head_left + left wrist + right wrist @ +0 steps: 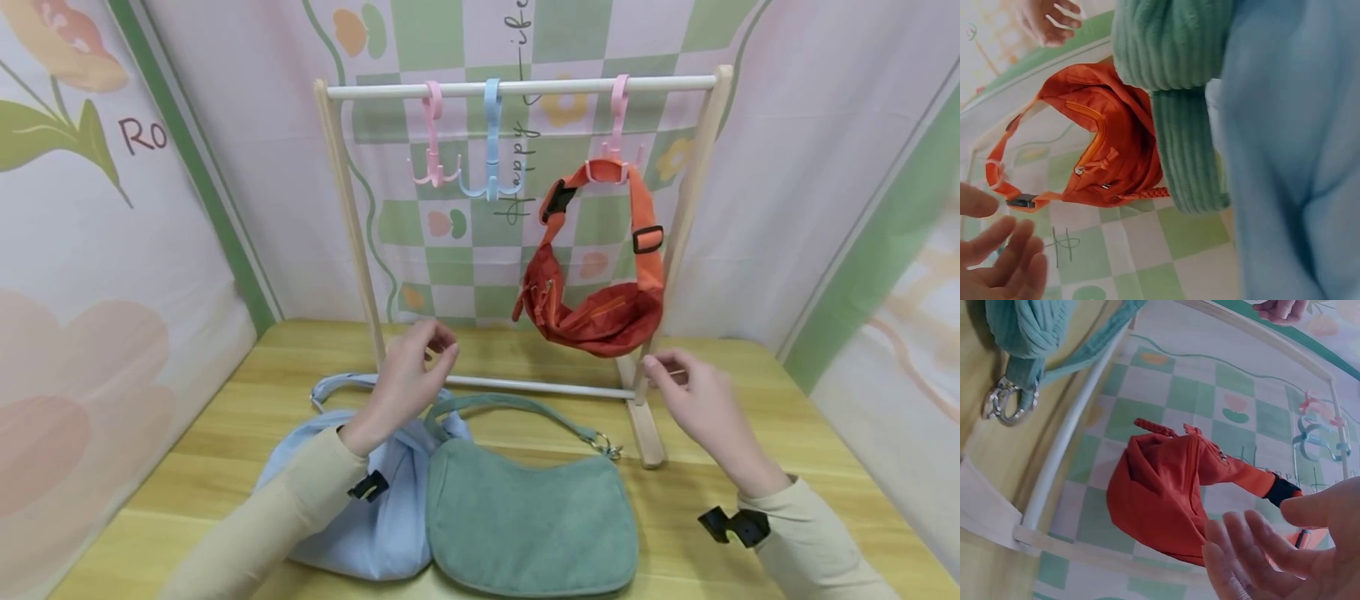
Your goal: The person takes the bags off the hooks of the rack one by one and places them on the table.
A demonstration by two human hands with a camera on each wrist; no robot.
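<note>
A red-orange waist bag (600,321) hangs by its strap from the right pink hook (618,125) on the rack's top bar. My left hand (405,375), fingers loosely bent and holding nothing, hovers over the light blue bag (360,533). Beside that bag lies a green corduroy shoulder bag (532,517), its strap with metal rings stretched toward the rack. My right hand (701,404) is relaxed and holds nothing, near the rack's right post below the waist bag. In the right wrist view its fingers (1260,550) spread in front of the waist bag (1160,494).
The wooden rack (348,217) with white bars stands on the wood-grain table (285,358). A pink hook (432,133) and a blue hook (492,142) hang bare on its left half. Patterned fabric walls (112,250) enclose the table at the back and sides.
</note>
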